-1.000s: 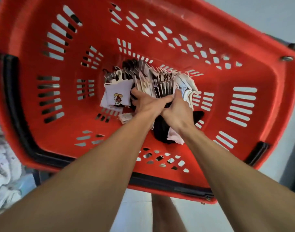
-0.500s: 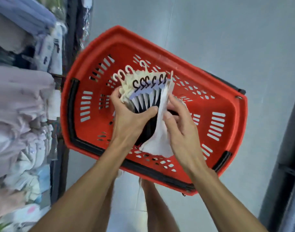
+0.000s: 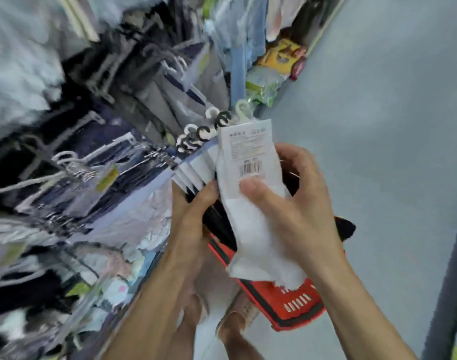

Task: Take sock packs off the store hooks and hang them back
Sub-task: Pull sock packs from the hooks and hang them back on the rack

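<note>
While the left hand (image 3: pixel 193 216) clutches a fanned bundle of sock packs (image 3: pixel 196 171) by their lower halves, the right hand (image 3: pixel 300 203) has its grip pinched on one white sock pack (image 3: pixel 250 229), thumb across the front, fingers behind. That pack stands nearly upright, its long axis running from the loose toe below to the plastic hanger (image 3: pixel 242 110) on top. The store hooks (image 3: pixel 74 165) lie off to the left, nearer the left hand, though blur makes a free one hard to pick out. The label (image 3: pixel 245 146) carries print too small to read, plus a barcode (image 3: pixel 249 168). A red basket (image 3: pixel 287 305) sits on the floor (image 3: pixel 378 100) below.
</note>
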